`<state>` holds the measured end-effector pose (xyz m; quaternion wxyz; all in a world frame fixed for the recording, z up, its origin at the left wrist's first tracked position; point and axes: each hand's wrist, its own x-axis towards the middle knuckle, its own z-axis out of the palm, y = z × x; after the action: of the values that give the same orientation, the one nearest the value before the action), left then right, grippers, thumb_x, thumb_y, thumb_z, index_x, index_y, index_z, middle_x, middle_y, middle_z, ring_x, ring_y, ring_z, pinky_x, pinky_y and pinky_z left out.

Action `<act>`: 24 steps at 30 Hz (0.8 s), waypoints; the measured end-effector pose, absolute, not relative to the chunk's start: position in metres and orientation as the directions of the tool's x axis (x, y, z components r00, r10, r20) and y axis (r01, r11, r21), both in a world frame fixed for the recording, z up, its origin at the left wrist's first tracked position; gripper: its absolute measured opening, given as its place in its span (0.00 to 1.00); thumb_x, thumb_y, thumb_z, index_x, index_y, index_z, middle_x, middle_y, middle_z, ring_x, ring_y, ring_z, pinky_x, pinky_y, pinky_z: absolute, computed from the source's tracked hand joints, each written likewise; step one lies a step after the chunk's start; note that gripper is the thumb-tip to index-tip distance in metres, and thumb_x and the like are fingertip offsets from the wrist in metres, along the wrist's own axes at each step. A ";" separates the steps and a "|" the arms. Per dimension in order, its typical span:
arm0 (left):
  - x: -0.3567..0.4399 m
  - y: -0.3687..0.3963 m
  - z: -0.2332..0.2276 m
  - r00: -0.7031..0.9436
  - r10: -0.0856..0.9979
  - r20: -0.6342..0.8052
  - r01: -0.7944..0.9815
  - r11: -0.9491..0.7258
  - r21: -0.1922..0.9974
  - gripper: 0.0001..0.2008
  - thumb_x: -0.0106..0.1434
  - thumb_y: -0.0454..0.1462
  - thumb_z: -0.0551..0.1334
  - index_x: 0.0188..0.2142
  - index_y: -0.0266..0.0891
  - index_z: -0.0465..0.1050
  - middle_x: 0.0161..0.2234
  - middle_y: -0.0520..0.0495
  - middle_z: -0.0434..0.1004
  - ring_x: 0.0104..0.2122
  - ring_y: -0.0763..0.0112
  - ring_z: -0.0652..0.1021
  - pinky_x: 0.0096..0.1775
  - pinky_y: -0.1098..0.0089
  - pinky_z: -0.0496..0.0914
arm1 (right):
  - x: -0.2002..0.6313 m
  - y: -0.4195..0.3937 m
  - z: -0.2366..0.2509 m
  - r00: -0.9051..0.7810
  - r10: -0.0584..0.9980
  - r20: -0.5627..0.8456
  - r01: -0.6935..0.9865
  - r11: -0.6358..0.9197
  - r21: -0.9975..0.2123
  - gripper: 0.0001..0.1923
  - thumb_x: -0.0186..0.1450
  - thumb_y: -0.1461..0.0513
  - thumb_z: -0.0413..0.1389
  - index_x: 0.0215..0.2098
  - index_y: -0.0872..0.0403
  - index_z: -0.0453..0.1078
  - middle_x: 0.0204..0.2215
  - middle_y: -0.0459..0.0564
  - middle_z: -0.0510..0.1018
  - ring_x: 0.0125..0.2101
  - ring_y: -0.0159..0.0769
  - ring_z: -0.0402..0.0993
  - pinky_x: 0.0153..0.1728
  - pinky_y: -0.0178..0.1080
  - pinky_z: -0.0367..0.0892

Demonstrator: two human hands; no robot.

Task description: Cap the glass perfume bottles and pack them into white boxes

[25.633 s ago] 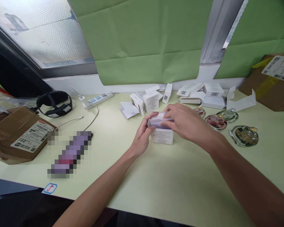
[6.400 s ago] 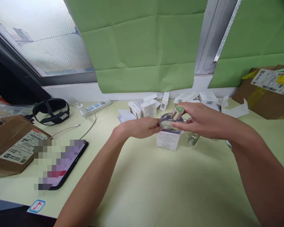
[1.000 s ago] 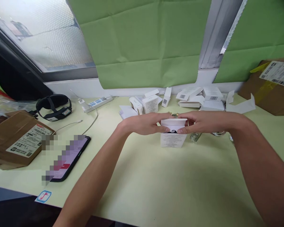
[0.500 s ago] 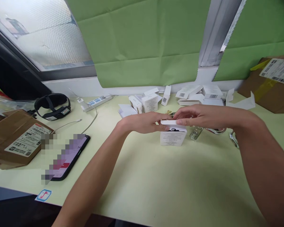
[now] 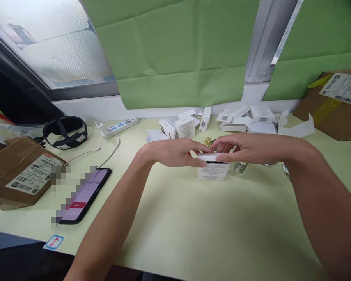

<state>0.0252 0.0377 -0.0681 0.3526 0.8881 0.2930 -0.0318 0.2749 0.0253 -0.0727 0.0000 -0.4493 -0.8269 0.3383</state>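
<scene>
Steadies upright white printed cardboard box (image 5: 213,172) between left hand (image 5: 178,153) and right hand (image 5: 241,148), both narrowed around it with thumbs in front, seemingly to keep it from shifting beneath its slightly raised white cardboard lid (image 5: 206,157).

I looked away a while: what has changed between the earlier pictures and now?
The right hand has let go of the rounded glass bottle with a silver cap and touches the white cardboard flap, which has folded down over the printed white cardboard box, leaving a dark gap. The left hand remains at the box's left edge. The black strapped headset and long white power strip stayed put.
</scene>
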 end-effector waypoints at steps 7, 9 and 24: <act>0.029 0.038 -0.068 0.819 0.525 -0.231 0.547 -0.593 0.591 0.19 0.72 0.45 0.53 0.60 0.50 0.68 0.56 0.51 0.75 0.50 0.67 0.76 0.45 0.70 0.68 | 0.273 0.025 -0.074 -0.590 0.740 -0.324 0.755 0.364 -0.545 0.27 0.65 0.40 0.50 0.56 0.40 0.68 0.52 0.49 0.77 0.45 0.47 0.75 0.36 0.41 0.69; 0.029 0.038 -0.070 0.814 0.533 -0.232 0.555 -0.594 0.582 0.19 0.72 0.45 0.54 0.60 0.49 0.68 0.56 0.50 0.75 0.50 0.67 0.76 0.45 0.70 0.68 | 0.272 0.025 -0.074 -0.584 0.742 -0.329 0.762 0.362 -0.537 0.26 0.65 0.41 0.51 0.56 0.40 0.68 0.52 0.48 0.77 0.45 0.47 0.75 0.36 0.41 0.68; 0.031 0.038 -0.071 0.821 0.526 -0.224 0.554 -0.636 0.537 0.19 0.72 0.43 0.53 0.60 0.47 0.68 0.53 0.49 0.76 0.46 0.68 0.76 0.41 0.71 0.67 | 0.273 0.027 -0.078 -0.572 0.773 -0.274 0.769 0.390 -0.506 0.27 0.61 0.43 0.54 0.55 0.41 0.70 0.48 0.49 0.79 0.41 0.47 0.77 0.33 0.40 0.68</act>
<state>0.0305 0.0385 -0.0708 0.3045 0.9042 0.2986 -0.0234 0.2725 0.0266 -0.0775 0.0033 -0.4625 -0.8337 0.3017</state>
